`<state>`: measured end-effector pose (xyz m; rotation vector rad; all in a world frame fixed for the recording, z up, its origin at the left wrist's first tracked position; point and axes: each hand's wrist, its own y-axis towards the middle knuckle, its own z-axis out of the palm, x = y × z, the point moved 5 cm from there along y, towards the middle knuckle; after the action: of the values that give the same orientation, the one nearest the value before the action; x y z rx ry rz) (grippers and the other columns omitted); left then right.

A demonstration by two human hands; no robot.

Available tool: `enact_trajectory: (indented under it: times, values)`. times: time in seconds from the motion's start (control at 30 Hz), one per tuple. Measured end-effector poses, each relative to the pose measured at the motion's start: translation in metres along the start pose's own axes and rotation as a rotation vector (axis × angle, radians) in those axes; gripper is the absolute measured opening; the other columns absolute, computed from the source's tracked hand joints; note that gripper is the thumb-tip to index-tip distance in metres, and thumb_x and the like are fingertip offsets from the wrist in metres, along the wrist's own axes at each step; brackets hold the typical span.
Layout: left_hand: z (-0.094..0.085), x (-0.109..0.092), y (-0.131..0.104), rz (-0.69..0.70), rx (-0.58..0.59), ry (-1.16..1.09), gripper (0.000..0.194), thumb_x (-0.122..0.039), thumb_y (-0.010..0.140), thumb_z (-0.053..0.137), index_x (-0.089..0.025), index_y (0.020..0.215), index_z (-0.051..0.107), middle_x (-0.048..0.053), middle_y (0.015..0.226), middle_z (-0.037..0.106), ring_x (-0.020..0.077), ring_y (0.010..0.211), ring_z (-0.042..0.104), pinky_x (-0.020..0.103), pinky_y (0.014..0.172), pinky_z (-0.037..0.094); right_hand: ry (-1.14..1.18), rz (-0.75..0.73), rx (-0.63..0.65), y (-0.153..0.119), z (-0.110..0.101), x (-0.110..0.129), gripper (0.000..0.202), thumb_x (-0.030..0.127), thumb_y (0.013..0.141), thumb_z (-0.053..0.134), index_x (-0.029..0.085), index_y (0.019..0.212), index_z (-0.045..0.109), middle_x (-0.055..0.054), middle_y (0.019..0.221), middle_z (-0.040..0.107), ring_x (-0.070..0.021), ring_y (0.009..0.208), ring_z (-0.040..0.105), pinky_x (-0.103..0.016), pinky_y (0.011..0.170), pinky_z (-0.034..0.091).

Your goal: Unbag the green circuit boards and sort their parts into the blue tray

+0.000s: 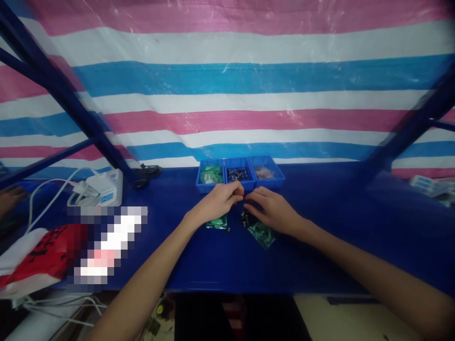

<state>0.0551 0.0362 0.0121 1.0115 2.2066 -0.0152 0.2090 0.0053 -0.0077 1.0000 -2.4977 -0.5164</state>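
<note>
My left hand (224, 195) is closed in a pinch in front of the middle blue bin. Whatever its fingertips hold is too small to make out. Close beside it on the right, my right hand (273, 207) has its fingers drawn together, and its grip is also unclear. Below the left hand lies a small clear bag with green contents (217, 223). A second greenish plastic bag (263, 235) lies partly under the right hand, with small dark and metallic parts (245, 219) by its upper left end. One tiny loose piece (229, 229) rests near the first bag.
Three joined blue bins hold green bags (212, 174), dark metallic parts (237, 174) and pinkish pieces (263, 173). A white power strip (113, 188) with cables, a black cable (149, 170) and a red-and-white bag (50, 253) are left. Another person's hand (12, 199) shows far left.
</note>
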Motion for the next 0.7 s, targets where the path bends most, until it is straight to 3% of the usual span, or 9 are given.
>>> enact_trajectory:
  times: [0.1,0.23,0.47,0.7]
  values:
    - [0.001,-0.007,0.001,0.072,-0.059,0.054,0.009,-0.016,0.095,0.056,-0.021,0.102,0.053,0.0,0.088,0.061,0.0148,0.081,0.059,0.028,0.071,0.046,0.092,0.03,-0.032,0.002,-0.001,-0.003,0.012,0.025,0.096,0.056,0.019,0.103,0.062,-0.009,0.095,0.066,-0.0224,0.089,0.062,-0.034,0.076,0.05]
    - [0.002,-0.014,0.0,0.151,-0.107,0.207,0.016,-0.021,0.094,0.061,-0.02,0.108,0.052,0.002,0.095,0.059,0.0178,0.088,0.059,0.031,0.076,0.048,0.313,0.104,-0.076,0.006,-0.006,-0.006,0.01,0.02,0.094,0.055,0.018,0.098,0.064,-0.004,0.086,0.068,-0.0161,0.073,0.061,-0.028,0.068,0.046]
    - [0.011,-0.013,-0.003,0.215,-0.134,0.358,0.027,-0.029,0.095,0.064,-0.019,0.116,0.051,0.005,0.106,0.062,0.0182,0.092,0.063,0.029,0.078,0.051,0.523,0.232,-0.003,0.008,-0.002,-0.013,0.03,0.036,0.1,0.047,0.017,0.086,0.065,-0.001,0.078,0.064,-0.0146,0.068,0.055,-0.027,0.063,0.041]
    - [0.008,-0.02,-0.004,0.235,-0.253,0.437,0.029,-0.046,0.098,0.054,-0.018,0.103,0.057,0.002,0.096,0.062,0.0152,0.083,0.063,0.026,0.069,0.049,0.664,0.283,0.068,0.01,-0.002,-0.018,0.041,0.048,0.097,0.049,0.017,0.072,0.059,0.001,0.067,0.053,-0.0129,0.063,0.046,-0.026,0.058,0.035]
